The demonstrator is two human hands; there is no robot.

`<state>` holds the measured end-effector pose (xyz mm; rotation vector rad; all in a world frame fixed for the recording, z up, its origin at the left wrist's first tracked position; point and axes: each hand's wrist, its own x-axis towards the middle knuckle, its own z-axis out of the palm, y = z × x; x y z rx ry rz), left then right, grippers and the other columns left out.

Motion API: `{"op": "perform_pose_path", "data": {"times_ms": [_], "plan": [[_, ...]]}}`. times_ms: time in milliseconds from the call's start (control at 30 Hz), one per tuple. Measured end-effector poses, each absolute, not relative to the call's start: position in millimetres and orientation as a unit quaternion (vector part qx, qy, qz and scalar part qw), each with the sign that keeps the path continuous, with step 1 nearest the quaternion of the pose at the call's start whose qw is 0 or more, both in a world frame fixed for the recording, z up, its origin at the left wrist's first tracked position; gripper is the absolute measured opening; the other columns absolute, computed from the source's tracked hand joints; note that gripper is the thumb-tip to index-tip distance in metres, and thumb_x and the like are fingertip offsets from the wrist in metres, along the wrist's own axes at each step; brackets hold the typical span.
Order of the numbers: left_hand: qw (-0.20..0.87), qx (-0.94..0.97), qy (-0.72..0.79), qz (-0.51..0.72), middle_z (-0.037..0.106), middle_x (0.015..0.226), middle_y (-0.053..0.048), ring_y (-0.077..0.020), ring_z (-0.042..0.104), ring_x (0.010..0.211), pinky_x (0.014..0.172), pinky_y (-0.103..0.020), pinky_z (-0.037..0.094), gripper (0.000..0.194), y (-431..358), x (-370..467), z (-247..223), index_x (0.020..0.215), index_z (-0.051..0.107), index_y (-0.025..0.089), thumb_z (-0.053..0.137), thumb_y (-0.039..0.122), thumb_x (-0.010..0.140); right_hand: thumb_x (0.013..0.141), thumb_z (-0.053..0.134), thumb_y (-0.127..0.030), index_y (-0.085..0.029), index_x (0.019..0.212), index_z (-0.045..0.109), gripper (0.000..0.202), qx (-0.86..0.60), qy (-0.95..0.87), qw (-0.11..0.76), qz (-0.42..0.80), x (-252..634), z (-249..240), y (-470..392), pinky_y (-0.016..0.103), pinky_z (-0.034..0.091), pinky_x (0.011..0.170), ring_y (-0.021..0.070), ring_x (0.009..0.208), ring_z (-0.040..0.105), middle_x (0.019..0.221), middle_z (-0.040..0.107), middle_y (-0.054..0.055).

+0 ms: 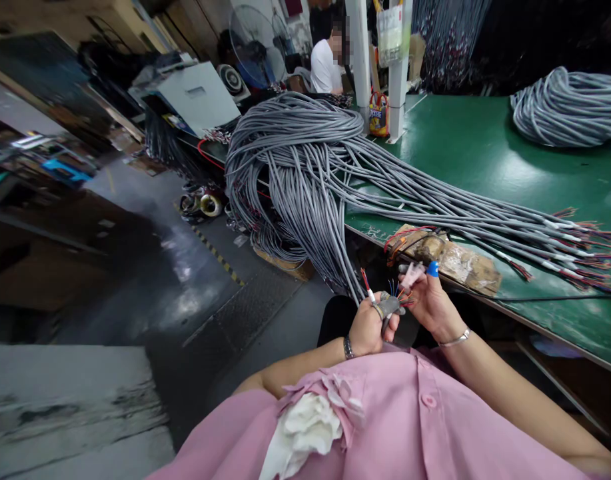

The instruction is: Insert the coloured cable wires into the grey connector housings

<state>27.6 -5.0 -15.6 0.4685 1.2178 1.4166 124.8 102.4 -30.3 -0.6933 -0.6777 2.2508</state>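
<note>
My left hand [369, 328] is closed around the stripped end of a grey cable [391, 305], with coverings on some of its fingertips. Thin blue, orange and red wires [395, 288] fan out of that end. Close by on the right, my right hand [435, 303] has its fingers bent in at the wires. It wears a blue finger cover [432, 269] and a pale pinkish wrap [412, 275]; what lies between these fingers is too small to make out. Beyond my left hand, a thick bundle of grey cables [305, 193] hangs over the table edge, one red-and-white end [368, 285] showing beside my hand.
More cables run across the green table [460, 147] to stripped ends [575, 250] at the right. A tape-wrapped block [450, 260] lies along the near edge. A cable coil [570, 107] sits at the far right. A person [326, 67] is behind, near a white post [399, 80].
</note>
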Motion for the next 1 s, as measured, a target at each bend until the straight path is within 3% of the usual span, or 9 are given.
{"op": "perform_pose_path", "data": {"times_ms": [100, 300, 567, 733, 867, 1000], "plan": [[0.569, 0.199, 0.513, 0.612, 0.052, 0.045, 0.004, -0.005, 0.036, 0.027, 0.03, -0.019, 0.02, 0.032, -10, 26, -16, 0.069, 0.052, 0.015, 0.065, 0.045, 0.073, 0.075, 0.053, -0.07, -0.022, 0.086, 0.068, 0.051, -0.258, -0.262, 0.303, 0.879, 129, -29, 104, 0.025, 0.046, 0.052, 0.0131, 0.06, 0.057, 0.083, 0.068, 0.004], [0.536, 0.182, 0.51, 0.648, 0.051, 0.045, 0.005, -0.0051, 0.035, 0.027, 0.029, -0.019, 0.018, 0.033, -7, 26, -14, 0.069, 0.05, 0.016, 0.064, 0.046, 0.074, 0.081, 0.065, -0.044, -0.021, 0.088, 0.068, 0.024, -0.271, -0.298, 0.325, 0.856, 131, -26, 105, 0.023, 0.046, 0.055, 0.0112, 0.061, 0.055, 0.077, 0.067, 0.001], [0.533, 0.193, 0.511, 0.646, 0.051, 0.047, 0.005, -0.0045, 0.035, 0.028, 0.029, -0.019, 0.019, 0.033, 0, 28, -13, 0.071, 0.053, 0.015, 0.063, 0.046, 0.076, 0.078, 0.066, -0.05, -0.021, 0.071, 0.065, 0.03, -0.358, -0.418, 0.456, 0.7, 132, -41, 103, 0.023, 0.04, 0.05, 0.01, 0.052, 0.046, 0.062, 0.06, 0.0], [0.534, 0.197, 0.509, 0.646, 0.051, 0.046, 0.004, -0.0049, 0.036, 0.028, 0.028, -0.019, 0.019, 0.03, 2, 28, -15, 0.07, 0.055, 0.014, 0.062, 0.043, 0.077, 0.076, 0.06, -0.062, -0.019, 0.084, 0.071, 0.045, -0.293, -0.33, 0.369, 0.818, 126, -41, 107, 0.025, 0.046, 0.054, 0.0129, 0.059, 0.054, 0.071, 0.066, 0.003], [0.536, 0.198, 0.517, 0.637, 0.052, 0.046, 0.004, -0.0047, 0.036, 0.028, 0.028, -0.018, 0.02, 0.031, 4, 29, -18, 0.07, 0.055, 0.014, 0.062, 0.043, 0.078, 0.069, 0.073, -0.055, -0.019, 0.084, 0.072, 0.039, -0.291, -0.27, 0.389, 0.831, 121, -38, 109, 0.022, 0.048, 0.057, 0.0117, 0.064, 0.056, 0.076, 0.068, 0.002], [0.537, 0.203, 0.518, 0.634, 0.051, 0.046, 0.004, -0.0049, 0.036, 0.027, 0.028, -0.018, 0.02, 0.029, 4, 29, -20, 0.069, 0.055, 0.014, 0.062, 0.041, 0.078, 0.069, 0.072, -0.055, -0.02, 0.08, 0.07, 0.037, -0.287, -0.265, 0.398, 0.83, 120, -38, 107, 0.024, 0.048, 0.057, 0.0124, 0.063, 0.056, 0.075, 0.067, 0.001]]}}
